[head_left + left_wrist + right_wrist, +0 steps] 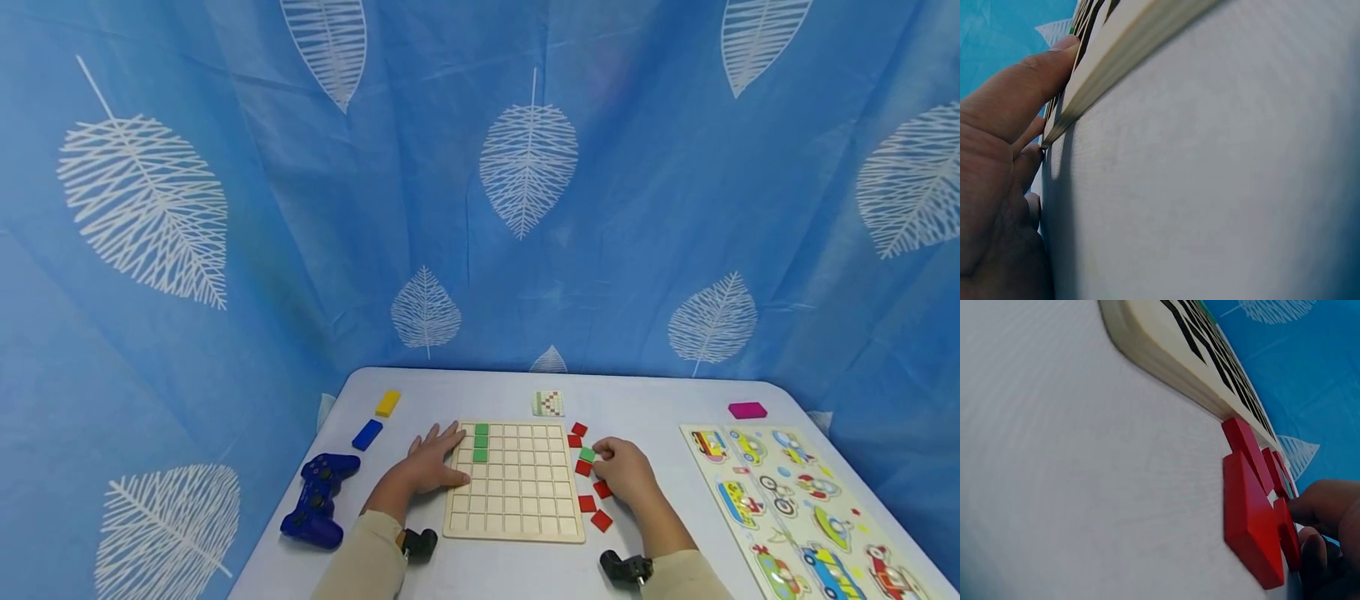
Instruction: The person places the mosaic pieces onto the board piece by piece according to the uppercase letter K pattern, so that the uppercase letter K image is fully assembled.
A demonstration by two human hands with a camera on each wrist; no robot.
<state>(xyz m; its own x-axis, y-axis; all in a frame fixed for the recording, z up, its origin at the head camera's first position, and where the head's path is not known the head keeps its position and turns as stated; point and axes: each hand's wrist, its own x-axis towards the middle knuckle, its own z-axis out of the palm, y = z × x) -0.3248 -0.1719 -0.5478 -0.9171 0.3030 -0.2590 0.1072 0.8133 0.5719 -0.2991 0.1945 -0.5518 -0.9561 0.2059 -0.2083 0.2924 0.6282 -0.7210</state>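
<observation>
A wooden grid board [517, 537] lies on the table, with three green tiles [481, 442] in a column near its upper left. My left hand [427, 467] rests at the board's left side, fingers spread; its thumb [1041, 81] touches the top edge. Beyond the right edge, my right hand [628, 473] pinches a loose green tile [587, 454] between thumb and bent finger. That tile overlaps a red tile [583, 468] in the head view. Several red tiles [1250, 519] lie around and below the hand, and its fingertips are partly hidden in the right wrist view.
A small pattern card [548, 403] lies behind the board. To the left are a blue game controller [318, 500], a blue block [367, 434] and a yellow block [387, 403]. At right are a vehicle picture puzzle [787, 500] and a pink block [747, 410]. A blue curtain [600, 292] hangs behind.
</observation>
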